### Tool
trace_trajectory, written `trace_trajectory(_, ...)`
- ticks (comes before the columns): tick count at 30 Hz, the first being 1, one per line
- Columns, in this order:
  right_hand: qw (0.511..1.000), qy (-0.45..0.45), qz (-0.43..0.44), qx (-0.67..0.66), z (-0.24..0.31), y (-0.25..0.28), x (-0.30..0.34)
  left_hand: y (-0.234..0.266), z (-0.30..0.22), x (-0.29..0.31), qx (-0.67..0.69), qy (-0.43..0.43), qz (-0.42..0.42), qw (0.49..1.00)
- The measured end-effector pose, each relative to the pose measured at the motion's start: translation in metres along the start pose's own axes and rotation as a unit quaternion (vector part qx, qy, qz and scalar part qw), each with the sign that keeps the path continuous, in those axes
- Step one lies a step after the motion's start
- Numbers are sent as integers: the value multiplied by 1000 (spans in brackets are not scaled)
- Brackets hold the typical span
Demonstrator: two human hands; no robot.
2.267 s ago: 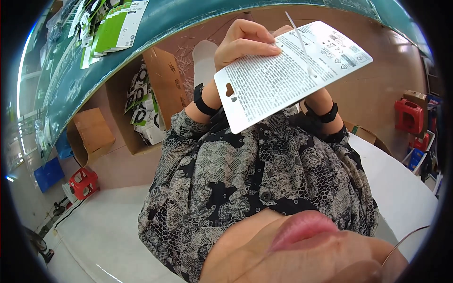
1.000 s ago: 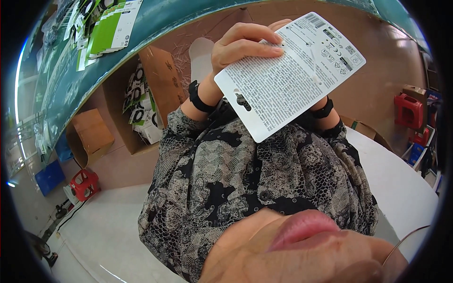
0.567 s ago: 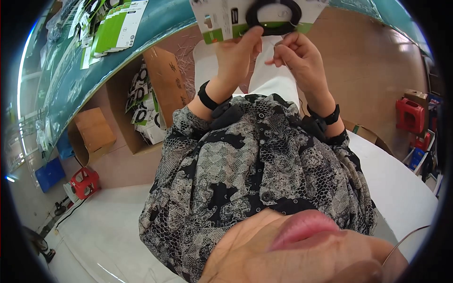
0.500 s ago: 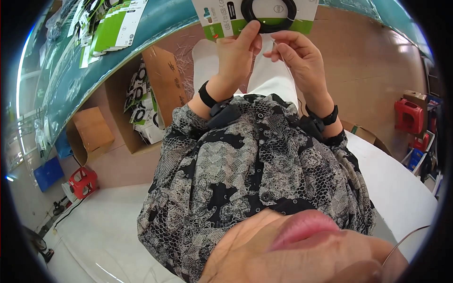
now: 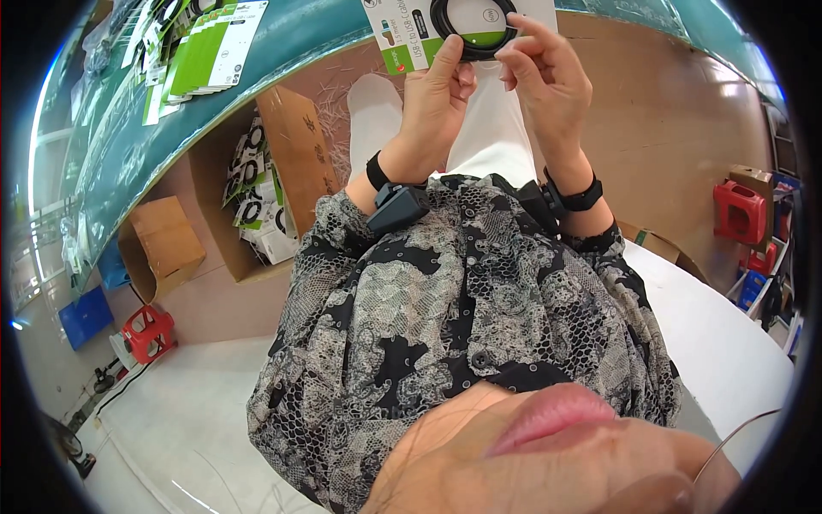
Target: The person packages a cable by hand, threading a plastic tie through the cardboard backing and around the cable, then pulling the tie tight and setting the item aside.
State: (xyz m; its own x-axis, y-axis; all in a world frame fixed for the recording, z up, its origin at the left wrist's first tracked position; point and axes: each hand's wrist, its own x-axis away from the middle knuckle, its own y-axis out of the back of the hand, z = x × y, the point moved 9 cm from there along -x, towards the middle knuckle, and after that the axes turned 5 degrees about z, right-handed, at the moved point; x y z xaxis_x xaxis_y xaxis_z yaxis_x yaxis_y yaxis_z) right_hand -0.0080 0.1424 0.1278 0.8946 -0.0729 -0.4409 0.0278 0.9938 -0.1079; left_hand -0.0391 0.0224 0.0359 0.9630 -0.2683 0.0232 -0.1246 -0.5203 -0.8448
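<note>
A white and green packaging card (image 5: 409, 32) is up at the top of the view, with a coiled black cable (image 5: 440, 20) lying on its face. My left hand (image 5: 435, 103) grips the card by its lower edge, the thumb pressing beside the coil and the fingers behind. At the coil's right side is my right hand (image 5: 552, 81), fingers bent and drawn together near the cable. What they pinch, if anything, is too small to make out. The card's top runs out of view.
To the left, an open cardboard box (image 5: 224, 206) holds several carded cables (image 5: 253, 184). Above it, a stack of green and white cards (image 5: 210, 56) lies on a teal-covered table (image 5: 300, 26). Red plastic stools (image 5: 147, 332) stand at the left, and a red object (image 5: 741, 212) at the right.
The card has shifted slightly left and up. My right hand has risen from below the card to the coil's right edge; the thin pale strip at its fingers no longer shows.
</note>
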Motion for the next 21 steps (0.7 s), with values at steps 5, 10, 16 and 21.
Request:
trace_trajectory(5,992,37,-10,119,-11,2,-9,0,1,-1,22,-7,-4,1000)
trace_trajectory(10,960,97,10,264,2,-9,-12,12,2,-5,2,-2,-15,1000)
trace_trajectory(16,918,144,47,368,11,-21,-12,12,0,-8,-11,-19,11,1000)
trace_trajectory(21,894,131,71,423,12,-23,-13,14,0,-10,-30,-36,-4,999)
